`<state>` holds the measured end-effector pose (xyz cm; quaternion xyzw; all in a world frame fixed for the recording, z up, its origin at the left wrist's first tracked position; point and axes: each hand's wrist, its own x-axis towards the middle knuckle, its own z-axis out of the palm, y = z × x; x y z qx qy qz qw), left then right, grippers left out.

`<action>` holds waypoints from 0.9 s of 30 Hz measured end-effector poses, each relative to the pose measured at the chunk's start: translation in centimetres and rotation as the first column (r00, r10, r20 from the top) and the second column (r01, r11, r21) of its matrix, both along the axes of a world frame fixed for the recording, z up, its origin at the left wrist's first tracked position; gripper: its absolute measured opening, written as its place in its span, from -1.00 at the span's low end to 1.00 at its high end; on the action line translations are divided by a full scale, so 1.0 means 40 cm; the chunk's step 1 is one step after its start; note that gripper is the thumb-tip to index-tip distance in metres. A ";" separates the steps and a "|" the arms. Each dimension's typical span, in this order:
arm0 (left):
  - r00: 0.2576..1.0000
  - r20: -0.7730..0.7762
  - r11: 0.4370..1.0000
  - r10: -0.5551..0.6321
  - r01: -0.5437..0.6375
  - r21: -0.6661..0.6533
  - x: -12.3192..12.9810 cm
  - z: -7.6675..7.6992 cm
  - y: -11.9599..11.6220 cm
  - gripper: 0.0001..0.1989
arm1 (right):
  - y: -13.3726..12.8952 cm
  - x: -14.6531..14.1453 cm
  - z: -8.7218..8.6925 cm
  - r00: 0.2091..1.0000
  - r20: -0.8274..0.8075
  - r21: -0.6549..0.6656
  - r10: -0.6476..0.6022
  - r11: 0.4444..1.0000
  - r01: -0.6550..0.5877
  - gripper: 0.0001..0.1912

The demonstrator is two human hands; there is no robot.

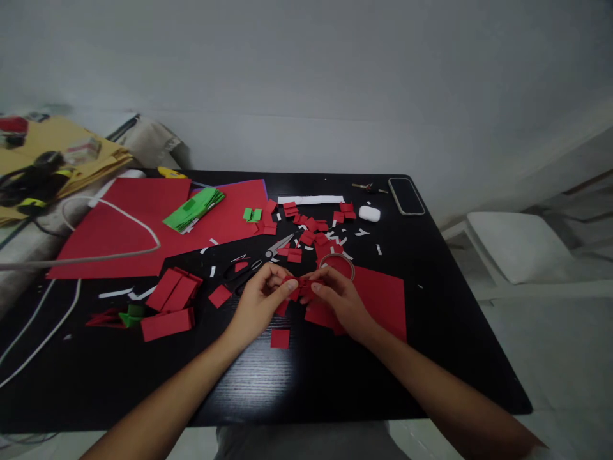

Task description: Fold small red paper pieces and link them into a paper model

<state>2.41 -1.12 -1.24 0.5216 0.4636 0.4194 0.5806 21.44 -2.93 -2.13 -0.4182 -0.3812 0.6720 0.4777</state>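
Observation:
My left hand (262,295) and my right hand (338,299) meet over the middle of the table, both closed on a small folded red paper piece (302,287) between their fingertips. Black-handled scissors (256,263) lie open just beyond my left hand. A roll of tape (345,257) rests behind my right hand, on red paper sheets (383,300). Small red folded pieces (307,237) and white scraps are scattered farther back. One red square (280,338) lies nearer the front edge, and another (220,296) is left of my left hand.
Larger folded red blocks (167,324), big red sheets (129,223) and green strips (194,209) are on the left, with white cables crossing there. A phone (406,196), a white case (369,213) and keys (370,188) lie at the back right. A white chair (520,246) stands beyond.

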 end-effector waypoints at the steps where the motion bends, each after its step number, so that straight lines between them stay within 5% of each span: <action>1: 1.000 -0.030 1.000 -0.002 0.002 0.014 -0.002 -0.004 -0.001 -0.74 | 0.000 -0.001 0.001 1.000 0.002 -0.006 -0.005 1.000 0.005 -0.69; 10: 0.916 -0.402 0.972 0.023 0.073 0.223 -0.018 -0.011 -0.007 -0.73 | 0.003 -0.008 -0.007 0.999 -0.014 -0.086 0.044 0.995 -0.045 -0.53; 20: 0.885 -0.463 0.933 0.045 0.128 0.336 -0.022 -0.002 -0.013 -0.77 | -0.006 -0.005 -0.006 0.993 0.088 -0.017 0.077 0.997 -0.076 -0.61; 24: 0.857 -0.515 0.862 -0.015 0.272 0.428 -0.029 0.004 -0.010 -0.75 | -0.001 -0.003 -0.008 0.994 0.091 -0.022 0.066 0.998 -0.065 -0.65; 27: 0.811 -0.580 0.772 -0.081 0.419 0.478 -0.036 0.006 -0.006 -0.51 | 0.002 -0.001 -0.004 0.991 0.121 -0.025 0.052 0.998 -0.050 -0.67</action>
